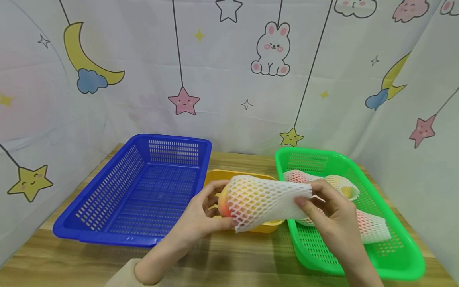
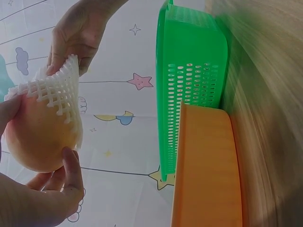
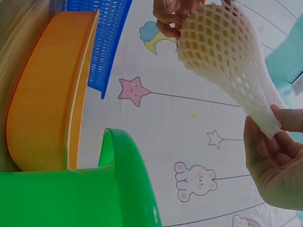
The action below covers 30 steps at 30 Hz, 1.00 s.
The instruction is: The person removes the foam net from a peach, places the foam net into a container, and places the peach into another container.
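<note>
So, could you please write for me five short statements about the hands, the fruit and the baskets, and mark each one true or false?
1. The left hand holds the fruit. True.
2. The right hand grips the green basket. False: it pinches one end of the white foam net.
3. The orange-yellow tub stands between the blue basket and the green basket. True.
4. The fruit is completely bare. False: the net covers part of it.
5. Netted fruits lie in the green basket. True.

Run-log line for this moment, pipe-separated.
left hand: grips fruit | right hand: pinches foam net by one end | net: partly over fruit | green basket: more netted fruit
</note>
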### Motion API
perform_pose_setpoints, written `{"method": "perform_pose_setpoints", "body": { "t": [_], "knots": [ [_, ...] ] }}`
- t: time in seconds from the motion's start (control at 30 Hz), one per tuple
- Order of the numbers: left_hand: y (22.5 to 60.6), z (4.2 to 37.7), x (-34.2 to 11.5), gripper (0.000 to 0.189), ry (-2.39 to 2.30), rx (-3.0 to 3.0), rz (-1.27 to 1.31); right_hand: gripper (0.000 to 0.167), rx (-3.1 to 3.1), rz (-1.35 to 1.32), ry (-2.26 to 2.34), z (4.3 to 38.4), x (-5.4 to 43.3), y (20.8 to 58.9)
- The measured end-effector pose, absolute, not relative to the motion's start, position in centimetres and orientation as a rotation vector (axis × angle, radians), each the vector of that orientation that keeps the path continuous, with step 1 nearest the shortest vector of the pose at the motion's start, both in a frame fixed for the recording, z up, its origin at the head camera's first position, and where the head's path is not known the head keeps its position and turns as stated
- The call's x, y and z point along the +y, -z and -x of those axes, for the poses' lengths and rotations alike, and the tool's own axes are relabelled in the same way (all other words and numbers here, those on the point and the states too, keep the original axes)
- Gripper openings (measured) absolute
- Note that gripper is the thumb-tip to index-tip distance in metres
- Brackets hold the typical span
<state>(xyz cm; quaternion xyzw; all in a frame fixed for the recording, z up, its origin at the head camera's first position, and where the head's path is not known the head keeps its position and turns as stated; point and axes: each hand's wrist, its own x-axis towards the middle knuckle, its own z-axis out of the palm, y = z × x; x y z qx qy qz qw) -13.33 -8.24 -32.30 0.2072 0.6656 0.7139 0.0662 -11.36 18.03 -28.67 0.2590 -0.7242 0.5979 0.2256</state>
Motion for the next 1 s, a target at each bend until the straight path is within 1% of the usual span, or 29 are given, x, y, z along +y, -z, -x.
{"method": "perform_pose_setpoints", "body": {
  "t": [0.2, 0.43, 0.67, 1.0],
  "knots": [
    [32.17, 13.27, -8.31, 0.072, -2.156, 2.008, -0.601, 0.025, -1.944, -0.739, -1.659, 11.61, 18.08, 29.0],
    [31.95, 13.19, -8.36, 0.071, -2.15, 2.015, -0.559, 0.025, -1.978, -0.671, -1.621, 11.43, 18.23, 28.78],
    [31.79, 13.25, -8.44, 0.071, -2.152, 2.02, -0.538, 0.027, -1.953, -0.7, -1.631, 11.56, 18.4, 28.79],
    [31.54, 13.29, -8.57, 0.072, -2.16, 2.053, -0.517, 0.023, -2.005, -0.647, -1.589, 11.4, 18.53, 28.36]
  ]
}}
